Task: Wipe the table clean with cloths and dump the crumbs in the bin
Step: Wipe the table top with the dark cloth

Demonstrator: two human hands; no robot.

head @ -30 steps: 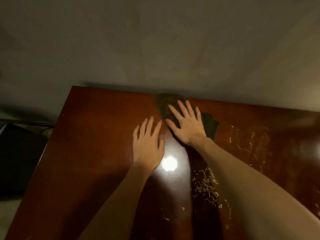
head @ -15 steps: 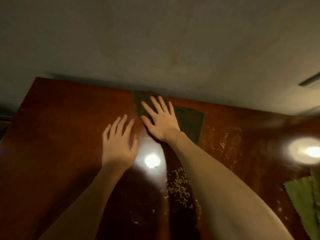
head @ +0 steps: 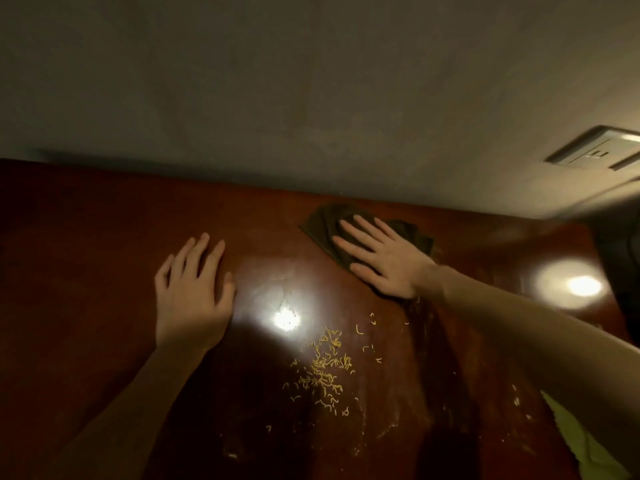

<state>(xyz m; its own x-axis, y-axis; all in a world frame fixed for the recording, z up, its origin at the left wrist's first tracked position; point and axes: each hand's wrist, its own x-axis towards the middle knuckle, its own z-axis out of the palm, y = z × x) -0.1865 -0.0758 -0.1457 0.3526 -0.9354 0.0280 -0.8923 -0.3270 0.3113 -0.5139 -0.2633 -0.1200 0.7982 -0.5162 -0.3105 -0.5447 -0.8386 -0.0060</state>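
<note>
A dark green cloth (head: 322, 225) lies on the glossy brown table (head: 104, 220) near its far edge by the wall. My right hand (head: 384, 258) presses flat on the cloth with fingers spread. My left hand (head: 194, 292) rests flat on the bare wood to the left, holding nothing. A pile of small yellow crumbs (head: 325, 368) lies nearer to me, between my forearms. Thin pale smears and stray crumbs (head: 516, 400) spot the wood at the right.
A light green cloth (head: 581, 441) lies at the table's near right corner. A wall switch plate (head: 595, 152) sits on the grey wall at the upper right. A dark object (head: 623, 271) stands at the table's right edge. Lamp glare (head: 583, 285) marks the wood.
My view has swung to the right. My right hand has slid the dark cloth rightward along the far edge, away from my left hand. The cloth is more bunched.
</note>
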